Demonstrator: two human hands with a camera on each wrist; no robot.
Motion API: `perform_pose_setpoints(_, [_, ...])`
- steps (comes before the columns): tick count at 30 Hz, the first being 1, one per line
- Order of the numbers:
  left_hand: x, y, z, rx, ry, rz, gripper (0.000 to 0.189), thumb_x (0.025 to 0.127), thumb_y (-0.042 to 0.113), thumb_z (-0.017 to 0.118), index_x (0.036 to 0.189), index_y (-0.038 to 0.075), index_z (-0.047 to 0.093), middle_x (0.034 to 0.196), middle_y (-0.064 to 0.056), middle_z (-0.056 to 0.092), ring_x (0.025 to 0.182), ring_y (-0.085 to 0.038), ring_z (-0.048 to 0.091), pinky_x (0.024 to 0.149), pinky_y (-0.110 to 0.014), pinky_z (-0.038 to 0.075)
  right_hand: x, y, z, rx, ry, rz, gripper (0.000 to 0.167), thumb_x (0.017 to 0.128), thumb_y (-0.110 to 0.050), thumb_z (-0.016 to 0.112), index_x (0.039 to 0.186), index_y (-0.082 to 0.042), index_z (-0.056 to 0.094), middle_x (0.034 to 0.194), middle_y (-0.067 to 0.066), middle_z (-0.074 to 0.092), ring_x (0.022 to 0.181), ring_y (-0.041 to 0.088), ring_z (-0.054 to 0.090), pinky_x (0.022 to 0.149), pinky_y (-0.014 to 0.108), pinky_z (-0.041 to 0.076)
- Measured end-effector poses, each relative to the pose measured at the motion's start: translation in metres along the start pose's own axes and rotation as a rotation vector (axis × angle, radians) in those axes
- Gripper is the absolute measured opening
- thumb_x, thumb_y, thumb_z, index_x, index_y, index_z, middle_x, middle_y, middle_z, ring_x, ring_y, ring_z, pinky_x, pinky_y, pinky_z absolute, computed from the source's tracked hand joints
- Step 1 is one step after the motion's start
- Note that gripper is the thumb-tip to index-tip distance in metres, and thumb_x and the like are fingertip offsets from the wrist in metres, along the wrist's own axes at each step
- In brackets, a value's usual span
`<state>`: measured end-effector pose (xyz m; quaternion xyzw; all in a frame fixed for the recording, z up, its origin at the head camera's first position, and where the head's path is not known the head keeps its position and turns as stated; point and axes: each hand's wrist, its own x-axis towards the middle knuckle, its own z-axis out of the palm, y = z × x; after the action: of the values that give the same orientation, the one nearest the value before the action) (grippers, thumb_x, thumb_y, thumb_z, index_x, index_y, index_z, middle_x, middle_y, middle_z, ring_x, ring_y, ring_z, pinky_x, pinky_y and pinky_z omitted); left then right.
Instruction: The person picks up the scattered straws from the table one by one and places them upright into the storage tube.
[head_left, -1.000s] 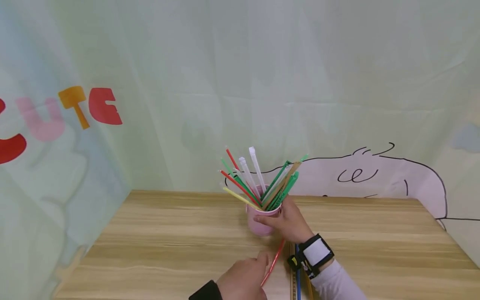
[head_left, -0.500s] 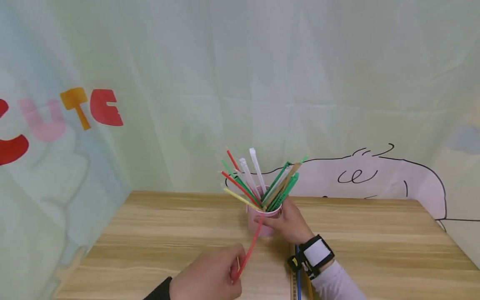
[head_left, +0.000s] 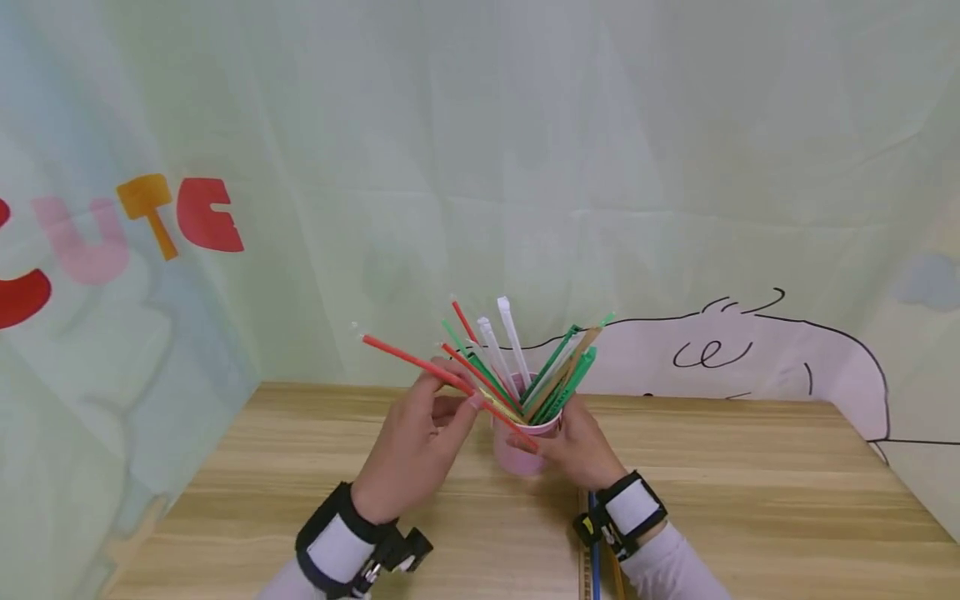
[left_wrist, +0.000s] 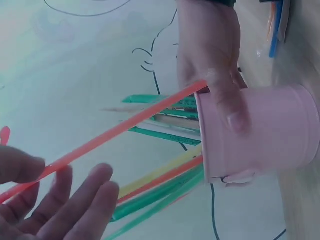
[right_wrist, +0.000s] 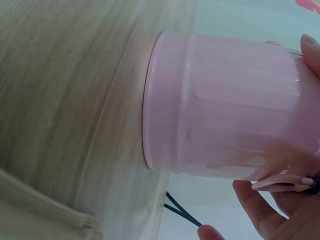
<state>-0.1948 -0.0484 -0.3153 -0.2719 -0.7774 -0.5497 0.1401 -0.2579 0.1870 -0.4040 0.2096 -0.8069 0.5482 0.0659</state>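
Observation:
My left hand (head_left: 408, 454) pinches a red straw (head_left: 401, 356) between thumb and forefinger, left of a pink bucket (head_left: 512, 457). The straw slants; in the left wrist view its lower end reaches the bucket's rim beside my right thumb, and I cannot tell whether they touch. My right hand (head_left: 587, 450) grips the bucket near the rim, thumb in front, the other fingers mostly hidden behind. The bucket stands upright on the table, as the right wrist view shows. Out of it lean several straws: white ones (head_left: 512, 333), green ones (head_left: 576, 379), a brown one (head_left: 566, 371), red ones and a yellow one.
On the wooden table (head_left: 315, 467), below my right wrist, lie a blue straw (head_left: 596, 567), an orange-yellow one (head_left: 618, 579) and a brown printed one (head_left: 584, 575). A pale printed cloth (head_left: 360, 208) hangs behind the table.
My left hand has brought the red straw from the table's front up to the bucket's left side and swung it to slant left. The right hand keeps its grip on the bucket.

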Motion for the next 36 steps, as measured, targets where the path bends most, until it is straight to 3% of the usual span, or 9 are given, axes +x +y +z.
perform_pose_setpoints(6, [0.016,-0.014,0.003,-0.090,0.111,-0.043,0.025,0.102,0.005,0.064,0.124,0.003,0.052,0.123,-0.017,0.062,0.096,-0.028,0.078,0.084,-0.030,0.063,0.002,-0.001,0.000,-0.007,-0.002,0.009,0.066,0.079,-0.018,0.091,0.137,-0.018,0.058,0.133,-0.003,0.068,0.132,0.019,0.058,0.115,0.049,0.040])
perform_pose_setpoints(12, [0.024,-0.029,0.012,0.001,0.122,-0.129,0.019,0.100,0.007,0.067,0.116,0.006,0.057,0.114,-0.013,0.067,0.100,-0.027,0.075,0.087,-0.037,0.063,0.001,-0.004,0.000,-0.010,-0.002,0.035,0.067,0.080,-0.020,0.091,0.138,-0.019,0.059,0.134,-0.003,0.068,0.132,0.019,0.059,0.116,0.050,0.039])
perform_pose_setpoints(17, [0.027,-0.048,0.026,0.111,0.089,-0.194,0.020,0.096,0.012,0.070,0.114,0.012,0.062,0.107,-0.007,0.073,0.103,-0.024,0.071,0.085,-0.040,0.062,-0.001,-0.003,0.000,0.009,-0.001,0.058,0.079,0.080,-0.020,0.091,0.147,-0.020,0.047,0.140,-0.001,0.065,0.135,0.020,0.058,0.118,0.050,0.038])
perform_pose_setpoints(25, [0.029,-0.069,0.037,0.212,0.037,-0.227,0.018,0.088,0.013,0.079,0.102,0.012,0.068,0.091,-0.003,0.073,0.085,-0.017,0.067,0.074,-0.034,0.056,-0.003,0.000,0.001,0.021,0.007,0.042,0.087,0.080,-0.017,0.091,0.150,-0.014,0.038,0.141,0.008,0.062,0.132,0.025,0.059,0.114,0.051,0.042])
perform_pose_setpoints(31, [0.030,-0.071,0.027,0.155,-0.058,-0.237,0.023,0.089,0.013,0.078,0.109,0.008,0.068,0.098,-0.004,0.074,0.089,-0.015,0.070,0.080,-0.032,0.059,-0.003,-0.001,0.000,0.002,0.014,0.052,0.090,0.080,-0.017,0.091,0.151,-0.011,0.035,0.145,0.011,0.058,0.134,0.028,0.058,0.114,0.052,0.042])
perform_pose_setpoints(34, [0.029,-0.074,0.022,0.153,-0.116,-0.262,0.027,0.088,0.009,0.074,0.114,0.006,0.066,0.105,-0.009,0.072,0.097,-0.022,0.070,0.087,-0.039,0.059,-0.003,-0.001,0.000,-0.005,0.018,0.062,0.089,0.080,-0.018,0.091,0.150,-0.013,0.036,0.145,0.010,0.059,0.133,0.028,0.058,0.113,0.051,0.043])
perform_pose_setpoints(36, [0.029,-0.078,0.021,0.160,-0.169,-0.270,0.038,0.087,0.009,0.073,0.123,0.005,0.064,0.119,-0.012,0.070,0.111,-0.030,0.068,0.097,-0.047,0.056,-0.004,0.000,0.000,-0.002,0.019,0.074,0.086,0.080,-0.018,0.091,0.148,-0.015,0.037,0.145,0.011,0.059,0.133,0.028,0.058,0.112,0.051,0.043])
